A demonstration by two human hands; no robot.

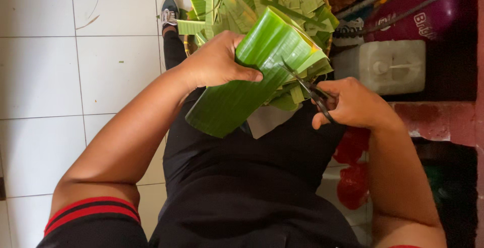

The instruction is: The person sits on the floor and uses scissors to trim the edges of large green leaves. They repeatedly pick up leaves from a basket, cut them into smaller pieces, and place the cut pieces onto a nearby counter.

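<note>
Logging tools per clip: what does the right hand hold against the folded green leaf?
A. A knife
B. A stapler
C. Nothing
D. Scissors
D: the right hand grips black scissors, blades open at the edge of the leaf that the left hand holds.

Soft, even daylight brightens the white floor (50,76) on the left, with hardly any hard shadows there. The right side falls into deep shade. The leaf (252,81) shows a mild sheen, and focus is fairly sharp throughout.
</note>
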